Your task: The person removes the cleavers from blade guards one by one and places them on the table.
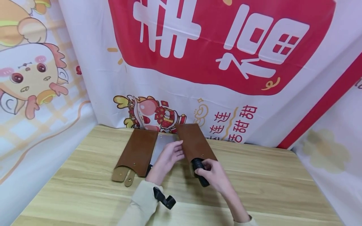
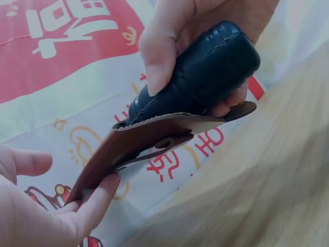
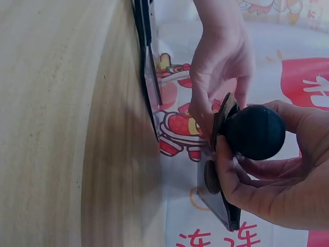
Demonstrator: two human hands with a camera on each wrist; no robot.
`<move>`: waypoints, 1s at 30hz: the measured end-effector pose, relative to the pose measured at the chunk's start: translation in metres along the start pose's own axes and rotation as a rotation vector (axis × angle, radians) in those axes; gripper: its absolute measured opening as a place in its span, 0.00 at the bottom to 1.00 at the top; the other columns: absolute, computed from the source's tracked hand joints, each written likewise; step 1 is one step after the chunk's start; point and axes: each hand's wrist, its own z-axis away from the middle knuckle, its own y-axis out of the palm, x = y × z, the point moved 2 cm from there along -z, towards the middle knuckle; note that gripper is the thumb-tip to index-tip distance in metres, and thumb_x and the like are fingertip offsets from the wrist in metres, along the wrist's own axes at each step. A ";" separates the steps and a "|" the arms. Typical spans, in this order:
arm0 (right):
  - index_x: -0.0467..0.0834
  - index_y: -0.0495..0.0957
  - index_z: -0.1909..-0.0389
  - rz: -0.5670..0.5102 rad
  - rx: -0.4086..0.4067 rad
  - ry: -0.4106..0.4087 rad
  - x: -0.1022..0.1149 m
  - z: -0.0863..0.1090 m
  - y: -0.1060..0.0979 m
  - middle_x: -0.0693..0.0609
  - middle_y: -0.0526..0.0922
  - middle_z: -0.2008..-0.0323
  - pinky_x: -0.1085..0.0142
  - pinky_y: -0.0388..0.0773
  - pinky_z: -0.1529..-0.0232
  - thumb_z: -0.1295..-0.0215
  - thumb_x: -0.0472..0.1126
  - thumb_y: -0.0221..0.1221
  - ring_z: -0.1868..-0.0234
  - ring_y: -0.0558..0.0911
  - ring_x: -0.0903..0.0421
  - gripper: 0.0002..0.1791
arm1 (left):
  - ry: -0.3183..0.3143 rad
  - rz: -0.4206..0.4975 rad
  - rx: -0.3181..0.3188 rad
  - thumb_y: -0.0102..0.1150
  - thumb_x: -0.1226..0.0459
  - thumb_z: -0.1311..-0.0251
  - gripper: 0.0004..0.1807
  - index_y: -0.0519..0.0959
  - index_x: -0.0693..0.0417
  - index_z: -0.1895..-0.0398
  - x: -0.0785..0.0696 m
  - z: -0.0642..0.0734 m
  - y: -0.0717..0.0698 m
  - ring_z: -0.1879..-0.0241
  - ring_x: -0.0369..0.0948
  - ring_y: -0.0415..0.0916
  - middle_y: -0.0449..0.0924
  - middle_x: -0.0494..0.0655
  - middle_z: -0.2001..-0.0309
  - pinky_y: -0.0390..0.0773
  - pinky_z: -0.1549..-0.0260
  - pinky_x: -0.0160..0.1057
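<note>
My right hand (image 1: 217,177) grips the black handle (image 1: 203,181) of a knife, its thumb along one side. A brown leather sheath (image 1: 195,141) covers the knife's blade, raised at a tilt above the table. At the sheath's left side is my left hand (image 1: 169,157). In the left wrist view, the left fingers (image 2: 100,198) lie extended under the sheath while the thumb stands apart from it. A leather strap shows on the sheath's underside. The right wrist view shows the rounded handle end (image 3: 255,133) and a snap tab (image 3: 211,177) beside the fingers.
Another brown sheath (image 1: 139,147) lies on the wooden table (image 1: 254,185) at left, with its tan tabs (image 1: 129,179) towards me. Next to it rests a wide metal blade (image 1: 163,142), its dark handle partly hidden by my left arm. Printed cloth (image 1: 93,62) hangs behind the table.
</note>
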 end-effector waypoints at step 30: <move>0.26 0.67 0.44 -0.954 -0.350 0.252 -0.024 -0.019 -0.038 0.37 0.74 0.45 0.64 0.80 0.43 0.29 0.26 0.59 0.56 0.87 0.59 0.17 | 0.135 0.459 -0.169 0.50 0.76 0.25 0.24 0.60 0.71 0.31 0.005 0.017 0.025 0.34 0.58 0.70 0.69 0.67 0.37 0.73 0.38 0.53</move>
